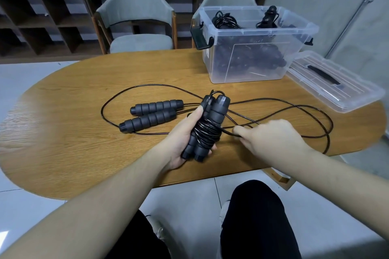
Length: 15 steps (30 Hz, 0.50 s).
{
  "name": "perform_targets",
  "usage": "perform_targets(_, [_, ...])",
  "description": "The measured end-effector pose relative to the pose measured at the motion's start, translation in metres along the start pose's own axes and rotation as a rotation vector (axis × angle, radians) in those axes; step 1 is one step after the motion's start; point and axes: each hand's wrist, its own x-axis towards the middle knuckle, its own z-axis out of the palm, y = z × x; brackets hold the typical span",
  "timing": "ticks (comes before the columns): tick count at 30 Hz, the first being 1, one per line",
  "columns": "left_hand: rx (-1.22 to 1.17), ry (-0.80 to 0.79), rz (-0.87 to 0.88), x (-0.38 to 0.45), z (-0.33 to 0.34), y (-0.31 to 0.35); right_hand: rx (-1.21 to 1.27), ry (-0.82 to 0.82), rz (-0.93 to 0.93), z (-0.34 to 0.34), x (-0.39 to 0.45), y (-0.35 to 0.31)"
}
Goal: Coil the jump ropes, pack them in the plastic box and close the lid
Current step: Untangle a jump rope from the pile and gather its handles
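Observation:
My left hand (183, 132) grips a pair of black foam handles (207, 126) held together, with black cord wound around their middle. My right hand (271, 139) pinches the loose cord (228, 132) just right of the bundle; the rest of that cord trails in loops to the right. A second jump rope (153, 114) lies uncoiled on the wooden table (73, 128), its two handles side by side left of my hand. The clear plastic box (252, 46) stands open at the back right with several coiled ropes inside. Its lid (334, 82) lies flat beside it.
Two grey chairs (136, 17) stand behind the table, with dark shelving and potted plants along the wall. My knees in black trousers (256, 216) sit below the table's near edge. A grey wall rises at the right.

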Motion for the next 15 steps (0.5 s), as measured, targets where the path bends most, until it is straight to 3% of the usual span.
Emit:
perform_targets(4, [-0.009,0.019,0.014,0.004,-0.003,0.002,0.276,0.027,0.182,0.011,-0.001,-0.003])
perform_targets(6, [0.014,0.028,0.021,0.003,-0.004,0.000,0.724,-0.009,0.307,0.014,0.000,-0.002])
perform_targets(9, [0.030,0.024,0.077,0.003,-0.002,-0.003,1.697,0.019,0.569,0.011,0.005,-0.005])
perform_targets(12, [0.052,0.031,0.119,0.004,0.004,-0.006,2.194,0.104,0.706,0.010,0.006,-0.008])
perform_targets(15, [0.078,0.037,0.142,0.008,0.010,-0.008,2.525,0.280,0.882,0.006,0.013,-0.005])
